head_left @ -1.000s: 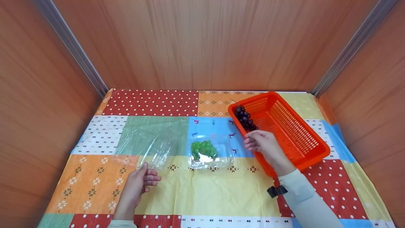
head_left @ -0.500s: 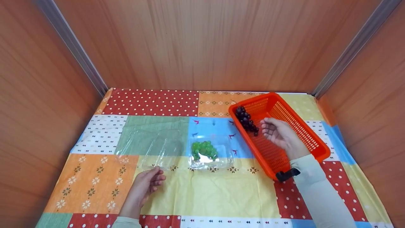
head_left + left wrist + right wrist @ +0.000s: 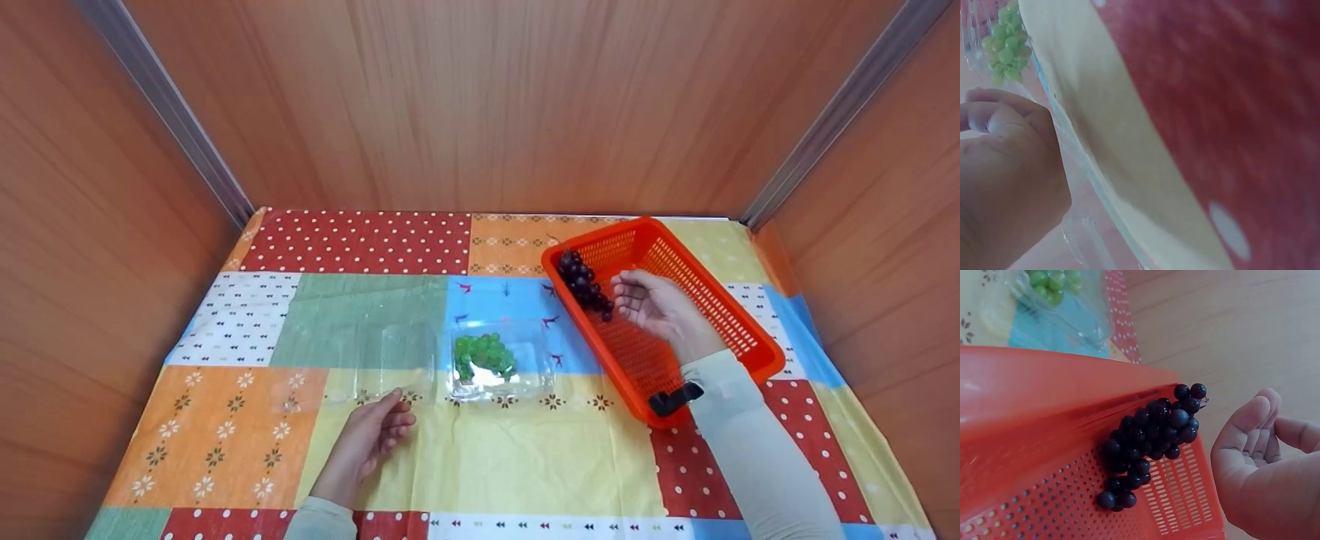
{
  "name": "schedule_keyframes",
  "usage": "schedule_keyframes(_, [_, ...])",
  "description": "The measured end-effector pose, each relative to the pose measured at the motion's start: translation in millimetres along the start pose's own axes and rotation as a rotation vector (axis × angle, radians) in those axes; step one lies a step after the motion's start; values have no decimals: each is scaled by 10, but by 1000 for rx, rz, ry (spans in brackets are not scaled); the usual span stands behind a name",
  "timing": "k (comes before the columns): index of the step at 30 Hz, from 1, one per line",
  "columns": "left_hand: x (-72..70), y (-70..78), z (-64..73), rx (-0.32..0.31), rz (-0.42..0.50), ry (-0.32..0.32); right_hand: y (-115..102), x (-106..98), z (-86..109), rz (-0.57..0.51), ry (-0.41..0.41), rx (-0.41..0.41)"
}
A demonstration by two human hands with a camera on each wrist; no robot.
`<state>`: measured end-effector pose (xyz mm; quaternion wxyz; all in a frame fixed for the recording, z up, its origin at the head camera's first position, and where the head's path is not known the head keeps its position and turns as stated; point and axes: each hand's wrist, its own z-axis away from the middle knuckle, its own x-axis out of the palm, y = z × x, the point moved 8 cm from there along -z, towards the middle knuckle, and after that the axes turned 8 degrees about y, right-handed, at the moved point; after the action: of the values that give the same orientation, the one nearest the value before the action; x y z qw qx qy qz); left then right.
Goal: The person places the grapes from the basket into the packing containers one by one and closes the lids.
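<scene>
My left hand (image 3: 367, 435) pinches the front rim of a clear plastic clamshell box (image 3: 397, 352), with the thumb at the edge and the fingers bent below. That box lies unfolded on the cloth and is hard to see through its transparency. To its right, a second clear box (image 3: 536, 382) contains a bunch of green grapes (image 3: 484, 356). Over the orange basket (image 3: 724, 394), my right hand (image 3: 656, 307) hovers with loosely bent fingers and nothing in them. A bunch of dark grapes (image 3: 1148, 439) leans against the basket's left wall, just beside those fingertips.
A patchwork tablecloth (image 3: 510, 457) covers the table. Wooden panels (image 3: 480, 105) rise at the back and both sides. The basket's right corner comes near the right side of the cloth.
My left hand has shifted right with the clamshell box, which went from tilted to flat. The right hand has moved from the basket's left rim to over its inside.
</scene>
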<state>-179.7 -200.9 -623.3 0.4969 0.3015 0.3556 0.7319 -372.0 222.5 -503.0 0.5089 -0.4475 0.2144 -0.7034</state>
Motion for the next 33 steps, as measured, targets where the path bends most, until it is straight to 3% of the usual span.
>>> schedule_keyframes(8, [67,37,-32,32,61,6,18,8,-15,33,17,4])
schedule_keyframes(17, [58,70,-68,-24,117,13,25,33,-17,21,-8,0])
schedule_keyframes(25, [60,108,-98,12,173,22,71,39,-26,45,-6,-5])
schedule_keyframes(33, [-73,122,-74,57,47,109,72,16,-51,88,22,-18])
